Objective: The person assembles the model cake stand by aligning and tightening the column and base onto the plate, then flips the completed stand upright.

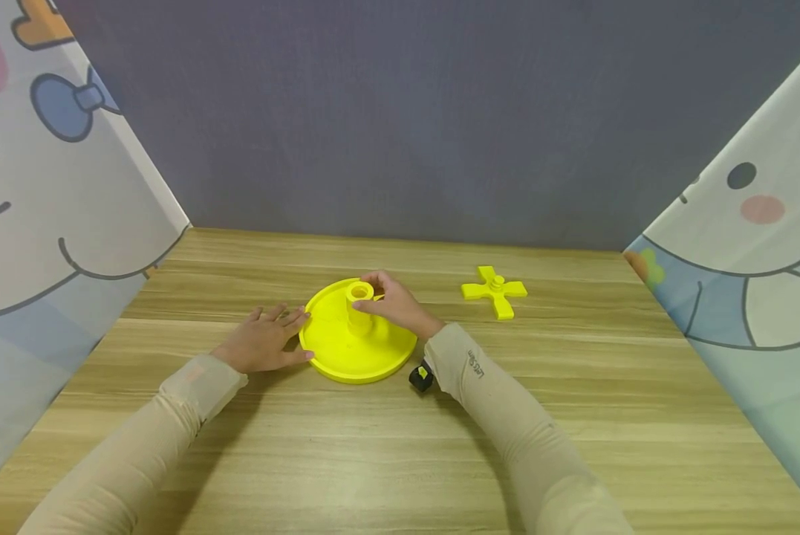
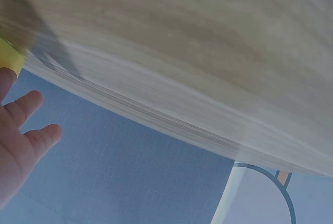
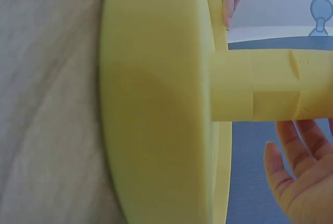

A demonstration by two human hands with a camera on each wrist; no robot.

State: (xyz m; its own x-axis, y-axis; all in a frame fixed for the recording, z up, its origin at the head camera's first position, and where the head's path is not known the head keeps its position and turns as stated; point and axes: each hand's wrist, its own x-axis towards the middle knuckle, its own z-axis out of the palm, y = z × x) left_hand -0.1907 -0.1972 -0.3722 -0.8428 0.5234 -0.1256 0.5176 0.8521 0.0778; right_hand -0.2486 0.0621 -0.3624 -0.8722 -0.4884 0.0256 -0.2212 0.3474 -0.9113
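A round yellow tray (image 1: 336,360) with a raised rim lies flat on the wooden table. From its middle rises an upright, hollow yellow post (image 1: 359,321); seams and small markings show on the post (image 3: 260,86) in the right wrist view. My right hand (image 1: 400,303) holds the post near its top, thumb on the near side and fingers round the back. Spread over the tray's left rim, my left hand (image 1: 262,343) touches the edge with outstretched fingers. The left wrist view catches only some fingers of that hand (image 2: 18,135) beside a sliver of yellow.
A yellow cross-shaped piece (image 1: 495,291) with a round knob at its centre lies on the table (image 1: 400,461), right of the tray. A dark panel (image 1: 400,126) stands behind the table, and cartoon-printed sheets (image 1: 761,282) border it at both sides.
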